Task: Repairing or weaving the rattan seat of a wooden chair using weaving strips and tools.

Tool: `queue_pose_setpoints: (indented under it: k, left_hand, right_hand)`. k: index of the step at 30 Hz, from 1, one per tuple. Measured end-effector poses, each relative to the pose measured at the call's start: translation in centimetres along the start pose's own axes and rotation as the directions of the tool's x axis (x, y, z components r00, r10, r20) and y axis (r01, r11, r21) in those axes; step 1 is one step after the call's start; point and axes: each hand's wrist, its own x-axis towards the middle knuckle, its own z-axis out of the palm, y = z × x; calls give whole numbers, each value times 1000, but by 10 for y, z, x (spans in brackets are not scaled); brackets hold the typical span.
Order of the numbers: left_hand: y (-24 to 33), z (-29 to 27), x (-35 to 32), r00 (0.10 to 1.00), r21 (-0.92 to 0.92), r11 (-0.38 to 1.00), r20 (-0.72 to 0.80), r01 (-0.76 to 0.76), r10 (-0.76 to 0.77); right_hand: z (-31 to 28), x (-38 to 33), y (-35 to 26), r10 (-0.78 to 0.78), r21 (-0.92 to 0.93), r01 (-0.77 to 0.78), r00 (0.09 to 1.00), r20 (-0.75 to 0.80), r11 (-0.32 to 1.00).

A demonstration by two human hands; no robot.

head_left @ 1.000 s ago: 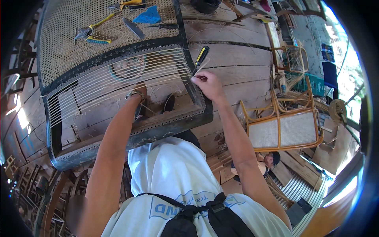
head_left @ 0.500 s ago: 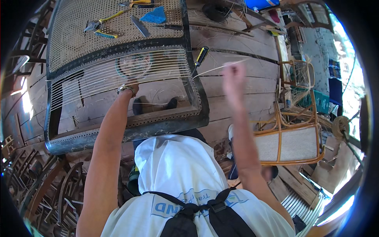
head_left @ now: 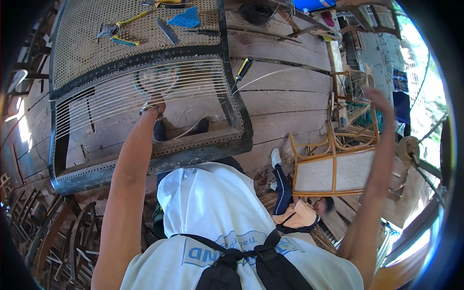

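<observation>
I see my left hand (head_left: 153,105) at centre left of the frame, resting on the taut cane strands (head_left: 145,89) strung across the black frame (head_left: 241,121); whether its grip pinches a strand I cannot tell. My right hand (head_left: 379,99) is flung up at the right of the frame, well apart from the frame, its grip apparently pinching 1 loose strand (head_left: 270,77) that runs back to the frame's right edge. A screwdriver (head_left: 243,70) lies on the floor just beside that edge. Pliers (head_left: 116,29) and a blue cloth (head_left: 186,19) lie on the woven panel (head_left: 87,53) at upper left.
</observation>
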Motion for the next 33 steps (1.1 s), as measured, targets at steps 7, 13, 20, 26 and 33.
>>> queue_pose_setpoints:
  k: [7, 13, 20, 26, 33]
  left_hand:
    - [-10, 38, 24, 978, 552, 811, 44, -192, 202]
    - [-21, 59, 29, 972, 416, 880, 157, -227, 176]
    - [-12, 47, 31, 964, 378, 897, 218, -229, 154]
    - [10, 28, 25, 961, 264, 932, 187, -250, 205]
    - [9, 23, 4, 989, -56, 998, 147, -23, 31]
  right_hand:
    - [357, -25, -271, -219, 613, 131, 973, 71, 779]
    - [419, 4, -341, 28, 975, 124, 991, -131, 182]
    - [248, -33, -279, -186, 360, 473, 776, -602, 804]
    - [-60, -77, -179, 121, 616, 614, 653, -748, 494]
    - [146, -4, -181, -96, 504, 99, 995, -31, 858]
